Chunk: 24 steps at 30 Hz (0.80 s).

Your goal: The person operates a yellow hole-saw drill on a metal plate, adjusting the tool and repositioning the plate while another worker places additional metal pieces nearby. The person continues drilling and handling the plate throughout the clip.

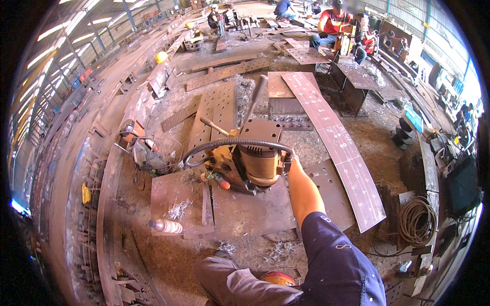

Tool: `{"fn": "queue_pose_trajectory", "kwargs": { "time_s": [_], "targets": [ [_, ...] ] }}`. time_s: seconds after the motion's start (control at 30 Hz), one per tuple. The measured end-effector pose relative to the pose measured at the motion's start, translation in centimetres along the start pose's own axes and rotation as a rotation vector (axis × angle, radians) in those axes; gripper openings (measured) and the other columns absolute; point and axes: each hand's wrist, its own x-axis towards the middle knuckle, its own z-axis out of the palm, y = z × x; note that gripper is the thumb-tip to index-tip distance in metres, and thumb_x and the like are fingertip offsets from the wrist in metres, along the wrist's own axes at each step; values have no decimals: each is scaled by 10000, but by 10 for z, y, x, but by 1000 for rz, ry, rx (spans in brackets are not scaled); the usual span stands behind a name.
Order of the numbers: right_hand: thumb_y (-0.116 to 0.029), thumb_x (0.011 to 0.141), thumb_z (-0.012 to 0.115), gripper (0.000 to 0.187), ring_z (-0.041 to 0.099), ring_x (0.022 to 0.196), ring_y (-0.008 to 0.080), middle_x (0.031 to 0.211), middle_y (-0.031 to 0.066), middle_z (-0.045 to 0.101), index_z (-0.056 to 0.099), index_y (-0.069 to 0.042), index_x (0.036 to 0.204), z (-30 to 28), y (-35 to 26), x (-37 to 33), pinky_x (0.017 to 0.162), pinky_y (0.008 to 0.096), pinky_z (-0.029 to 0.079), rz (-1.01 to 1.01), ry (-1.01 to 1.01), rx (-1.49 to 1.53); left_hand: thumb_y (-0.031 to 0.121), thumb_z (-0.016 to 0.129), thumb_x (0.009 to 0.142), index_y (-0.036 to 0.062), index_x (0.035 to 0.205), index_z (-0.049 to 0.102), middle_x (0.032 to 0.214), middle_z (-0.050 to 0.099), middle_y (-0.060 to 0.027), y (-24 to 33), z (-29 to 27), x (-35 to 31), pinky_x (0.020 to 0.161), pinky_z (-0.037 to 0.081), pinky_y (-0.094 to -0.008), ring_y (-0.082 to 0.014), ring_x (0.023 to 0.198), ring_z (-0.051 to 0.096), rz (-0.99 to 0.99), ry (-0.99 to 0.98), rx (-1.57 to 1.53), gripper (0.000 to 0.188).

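Note:
A magnetic drill [259,166] with a yellow-brown motor housing, a dark top and a black corrugated hose stands on a steel plate [250,211] in front of me. From the lower right my right arm stretches to it. My right hand [293,163] is against the drill's right side; its fingers are mostly hidden by the machine and hose. Two lever handles [253,99] rise behind the motor. An orange-capped part [222,182] shows at the drill's lower left. Metal shavings [179,209] lie on the plate. My left hand is out of view.
A bottle [167,226] lies at the plate's near left. Right of the drill runs a long chalk-marked plate [337,143]. Drilled plates [214,109] lie beyond, a hose coil [418,221] at right, a tangled cable [148,153] at left. A co-worker in red [334,25] sits far right.

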Motion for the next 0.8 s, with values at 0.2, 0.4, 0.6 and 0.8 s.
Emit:
{"fn": "queue_pose_trajectory", "kwargs": {
  "time_s": [0.2,0.4,0.6,0.8],
  "targets": [
    [-363,1041,553,411,704,952,424,1112,229,711,685,-22,1228,42,19,-45,849,578,605,127,-54,453,471,674,1027,144,1544,556,1393,729,-143,-28,19,-23,1092,547,-477,-354,1312,674,-20,-14,-15,623],
    [-454,1045,547,508,677,1057,424,1220,231,682,647,-39,1320,46,-3,-72,930,573,574,71,-173,593,436,644,1047,124,1478,640,1321,787,-139,-44,42,-40,1051,579,-495,-388,1255,718,132,28,-2,532],
    [-545,1048,542,613,651,1161,424,1328,232,653,608,-56,1412,49,-31,-101,1011,568,544,15,-339,691,368,596,1086,140,1509,649,1462,727,-114,-40,38,-43,1118,543,-439,-303,1362,673,-26,-30,-51,483],
    [-636,1051,537,723,624,1266,424,1436,234,623,569,-73,1505,53,-92,-147,1093,562,513,-59,-554,733,364,558,1102,150,1572,601,1581,653,-84,-41,40,-42,1197,486,-408,-265,1468,596,-28,-195,-103,518]
  ]
}}
